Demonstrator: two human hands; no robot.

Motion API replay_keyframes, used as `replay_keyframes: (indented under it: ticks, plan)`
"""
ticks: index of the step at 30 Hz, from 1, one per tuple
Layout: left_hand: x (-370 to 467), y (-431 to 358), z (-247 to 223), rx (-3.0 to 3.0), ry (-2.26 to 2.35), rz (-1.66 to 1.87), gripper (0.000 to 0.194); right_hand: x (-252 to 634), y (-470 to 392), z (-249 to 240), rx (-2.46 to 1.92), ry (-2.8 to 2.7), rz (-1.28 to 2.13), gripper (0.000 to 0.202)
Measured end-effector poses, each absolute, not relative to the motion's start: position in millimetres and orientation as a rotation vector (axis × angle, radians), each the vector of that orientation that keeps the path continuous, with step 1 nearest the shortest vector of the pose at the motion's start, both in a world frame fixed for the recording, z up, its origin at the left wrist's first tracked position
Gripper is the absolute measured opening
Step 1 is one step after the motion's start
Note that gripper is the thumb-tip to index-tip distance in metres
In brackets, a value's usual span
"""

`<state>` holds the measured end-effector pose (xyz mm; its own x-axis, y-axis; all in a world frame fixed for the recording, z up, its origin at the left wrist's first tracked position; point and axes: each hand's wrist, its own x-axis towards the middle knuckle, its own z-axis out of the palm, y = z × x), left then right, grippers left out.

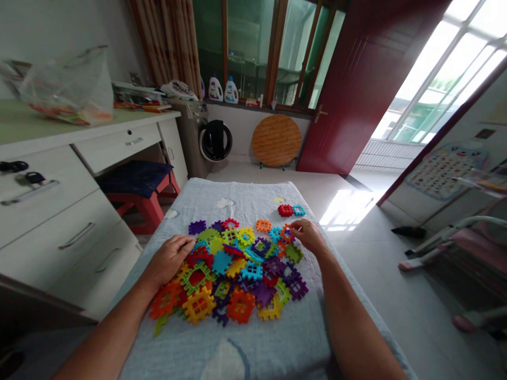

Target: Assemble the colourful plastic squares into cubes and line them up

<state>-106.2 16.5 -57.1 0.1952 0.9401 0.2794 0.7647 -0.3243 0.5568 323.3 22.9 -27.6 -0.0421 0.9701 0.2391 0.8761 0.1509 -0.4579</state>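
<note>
A heap of plastic interlocking building tiles [222, 262] in several colours lies on the cloth-covered table. My left hand [171, 257] rests at the heap's left edge, fingers loosely stretched over the tiles and nothing visibly held. On the other side, my right hand [311, 236] has thumb and fingers closed on the edge of an orange tile [287, 233]. Beyond that hand, a red tile piece [285, 210] and a blue tile [299, 210] sit side by side, apart from the heap. A lone purple tile [197, 227] is at the heap's far left.
The table [245, 192] wears a pale blue cloth. To the left are a white-drawered desk [91, 211] and a red stool [156, 203] with a dark top. A washing machine [194, 137] and a round wooden board [276, 140] stand beyond. A pink-seated chair [475, 248] is at right.
</note>
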Motion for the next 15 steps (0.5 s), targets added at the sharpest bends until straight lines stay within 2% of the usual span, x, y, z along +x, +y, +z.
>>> replay_keyframes:
  ticks: [9,15]
  plan:
    - [-105.8,17.4,-57.1,2.19,1.612,0.854,0.045,317.7,22.7,-39.8,-1.888,-2.106,0.257,0.04]
    - [-104.2,15.7,-54.0,2.185,1.608,0.849,0.045,314.1,23.3,-38.0,-1.952,-2.011,0.333,0.047]
